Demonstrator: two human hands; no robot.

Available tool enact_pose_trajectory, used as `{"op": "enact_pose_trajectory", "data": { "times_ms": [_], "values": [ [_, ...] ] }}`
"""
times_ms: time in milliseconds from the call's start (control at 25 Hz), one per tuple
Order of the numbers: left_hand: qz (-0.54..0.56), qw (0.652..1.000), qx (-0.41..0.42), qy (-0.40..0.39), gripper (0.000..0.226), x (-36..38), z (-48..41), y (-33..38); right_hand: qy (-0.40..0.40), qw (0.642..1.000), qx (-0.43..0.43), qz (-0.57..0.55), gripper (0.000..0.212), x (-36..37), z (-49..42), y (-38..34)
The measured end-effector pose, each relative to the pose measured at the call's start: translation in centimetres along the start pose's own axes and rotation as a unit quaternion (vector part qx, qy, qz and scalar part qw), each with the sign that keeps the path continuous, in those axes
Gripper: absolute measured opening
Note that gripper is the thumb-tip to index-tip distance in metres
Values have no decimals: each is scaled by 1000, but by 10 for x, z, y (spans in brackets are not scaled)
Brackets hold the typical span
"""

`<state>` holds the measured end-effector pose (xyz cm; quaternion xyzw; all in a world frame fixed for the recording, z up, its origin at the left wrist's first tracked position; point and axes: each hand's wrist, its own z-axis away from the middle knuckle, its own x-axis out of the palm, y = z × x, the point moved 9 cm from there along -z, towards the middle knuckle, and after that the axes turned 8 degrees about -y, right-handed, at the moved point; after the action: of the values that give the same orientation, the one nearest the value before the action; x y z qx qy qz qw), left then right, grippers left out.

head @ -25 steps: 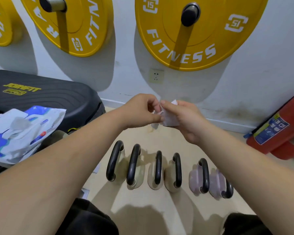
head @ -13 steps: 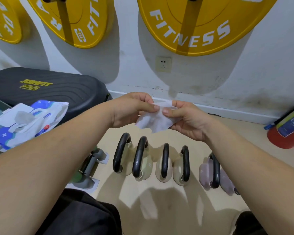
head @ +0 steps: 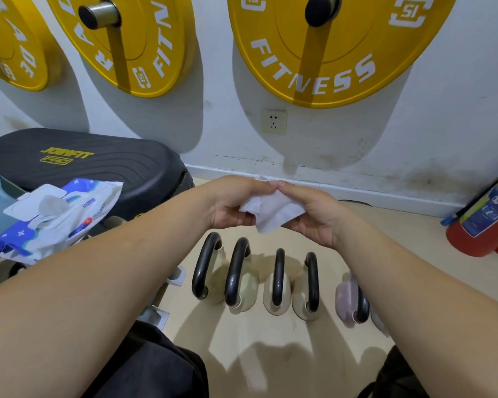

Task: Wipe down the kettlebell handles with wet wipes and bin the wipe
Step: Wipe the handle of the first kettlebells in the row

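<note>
Both hands meet on one white wet wipe (head: 273,211): the left hand (head: 230,202) pinches one edge, the right hand (head: 314,214) grips the other, and the sheet hangs crumpled between them. Directly below the hands, well apart from the wipe, the kettlebells (head: 276,297) stand in a row on the floor, black handles (head: 279,271) up (the right forearm hides part of the last one). Left of the left forearm lies an opened wipes pack (head: 78,214) beside a black step (head: 112,165) marked "JOINFIT PRO"; above the hands a yellow plate (head: 342,53) on the wall reads "FITNESS", and far right is a red fire extinguisher (head: 483,231).
</note>
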<state>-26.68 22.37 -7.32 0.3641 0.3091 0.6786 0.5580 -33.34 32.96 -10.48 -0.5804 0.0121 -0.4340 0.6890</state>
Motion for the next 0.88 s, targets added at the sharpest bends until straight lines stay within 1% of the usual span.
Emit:
{"op": "enact_pose_trajectory", "data": {
  "times_ms": [120, 160, 200, 280, 320, 360, 400, 440, 520, 600, 680, 760, 800, 840, 880],
  "values": [
    [45, 998, 17, 44, 26, -8, 1, 12, 10, 990, -21, -138, 40, 2, 0, 5],
    [43, 997, 20, 57, 22, -15, 5, 15, 9, 987, -21, -158, 40, 5, -5, 9],
    [39, 996, 26, 72, 18, -27, 8, 15, 16, 989, -12, -147, 43, 10, -12, 15],
    [49, 991, 48, 113, 15, -59, 15, 10, 73, 996, 32, -47, 50, 14, -29, 40],
    [57, 986, 63, 143, 17, -81, 21, 3, 111, 992, 52, 30, 49, 12, -38, 54],
    [68, 979, 77, 177, 18, -103, 27, -6, 141, 981, 69, 116, 44, 10, -46, 65],
    [84, 970, 86, 210, 16, -122, 34, -18, 154, 965, 79, 197, 42, 9, -55, 74],
    [103, 962, 90, 238, 13, -139, 39, -34, 149, 950, 84, 260, 39, 9, -65, 81],
    [117, 951, 83, 274, 10, -166, 40, -67, 112, 921, 84, 363, 28, 15, -90, 87],
    [73, 950, 60, 299, 13, -186, 33, -102, 64, 883, 81, 458, 22, 24, -119, 89],
    [2, 943, 39, 331, 22, -207, 23, -131, 6, 824, 68, 562, 25, 37, -151, 97],
    [-62, 921, 20, 383, 24, -233, 11, -148, -43, 760, 54, 647, 25, 46, -181, 110],
    [-105, 909, 19, 402, 22, -245, 6, -148, -62, 741, 54, 666, 21, 49, -193, 120],
    [-148, 901, 29, 407, 20, -254, -4, -146, -72, 734, 58, 673, 19, 47, -205, 130],
    [-186, 894, 44, 405, 17, -260, -15, -142, -73, 738, 59, 668, 16, 44, -214, 139]
  ]
}}
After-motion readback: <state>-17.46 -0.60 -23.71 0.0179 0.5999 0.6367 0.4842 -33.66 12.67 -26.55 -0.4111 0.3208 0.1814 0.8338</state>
